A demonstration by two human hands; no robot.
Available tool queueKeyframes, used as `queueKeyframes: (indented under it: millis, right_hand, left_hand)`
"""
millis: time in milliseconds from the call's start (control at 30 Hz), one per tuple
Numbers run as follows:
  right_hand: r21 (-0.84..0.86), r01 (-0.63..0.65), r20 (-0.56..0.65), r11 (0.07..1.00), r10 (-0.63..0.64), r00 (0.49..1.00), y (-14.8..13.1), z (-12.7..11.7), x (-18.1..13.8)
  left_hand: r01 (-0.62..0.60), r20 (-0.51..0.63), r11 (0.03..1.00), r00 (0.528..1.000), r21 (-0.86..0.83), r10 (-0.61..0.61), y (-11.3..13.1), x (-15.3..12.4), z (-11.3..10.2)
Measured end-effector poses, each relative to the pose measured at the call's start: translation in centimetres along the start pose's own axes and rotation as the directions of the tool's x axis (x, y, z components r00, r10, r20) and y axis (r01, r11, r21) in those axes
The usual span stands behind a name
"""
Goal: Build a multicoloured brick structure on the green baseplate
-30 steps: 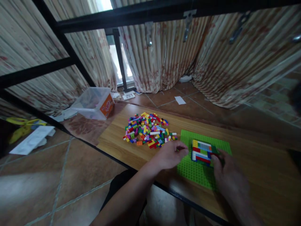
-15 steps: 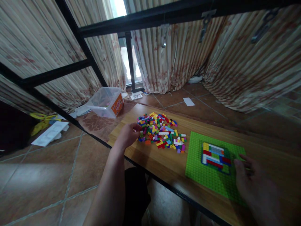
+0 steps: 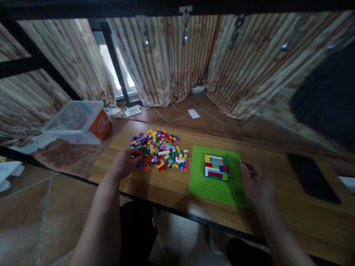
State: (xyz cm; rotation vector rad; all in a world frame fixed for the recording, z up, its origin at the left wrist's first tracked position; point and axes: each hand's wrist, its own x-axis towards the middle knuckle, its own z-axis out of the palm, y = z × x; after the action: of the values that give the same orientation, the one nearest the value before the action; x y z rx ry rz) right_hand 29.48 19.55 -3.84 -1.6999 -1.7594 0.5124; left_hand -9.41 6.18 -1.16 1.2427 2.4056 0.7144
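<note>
A heap of small coloured building bricks (image 3: pixel 158 149) is spread over the wooden table. My left hand (image 3: pixel 126 162) is at the heap's left edge, thumb and fingers pinched together; whatever is between them is too small to make out. To the right of the heap lies a green baseplate (image 3: pixel 201 190). On it sits a flat, roughly square brick build (image 3: pixel 216 167) in red, white, yellow, blue and green. My right hand (image 3: pixel 257 183) hovers by the baseplate's right edge with curled fingers, and I cannot make out what they hold.
A clear plastic box (image 3: pixel 74 122) with an orange label stands beyond the table's left end. Toward the right of the wooden table (image 3: pixel 288 207) lies a dark flat slab (image 3: pixel 313 177). A black metal bar (image 3: pixel 155 9) crosses above, before striped curtains (image 3: pixel 172 66).
My view has swung right, bringing the dark slab and a dark shape at the right into sight. My left hand stays at the heap's edge; my right hand stays beside the baseplate.
</note>
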Motion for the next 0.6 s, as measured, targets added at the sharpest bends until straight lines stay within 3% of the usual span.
queueKeyframes:
  millis: [200,400,600]
  right_hand:
    - [0.0,0.007,0.023,1.0,-0.007,1.0,-0.3,-0.8,-0.2]
    - [-0.033,-0.009,0.052,0.999,0.011,0.999,-0.2,-1.3,-0.4]
    - [-0.003,0.081,0.042,0.997,-0.081,0.996,0.2,-1.4,-0.2]
  left_hand:
    - [0.038,-0.026,0.999,0.999,-0.039,-0.039,1.3,-0.2,0.4]
    - [0.073,-0.127,0.992,0.988,-0.099,-0.085,1.7,-0.6,0.3]
    - [-0.047,-0.194,0.988,0.981,-0.147,0.018,1.6,-4.8,1.0]
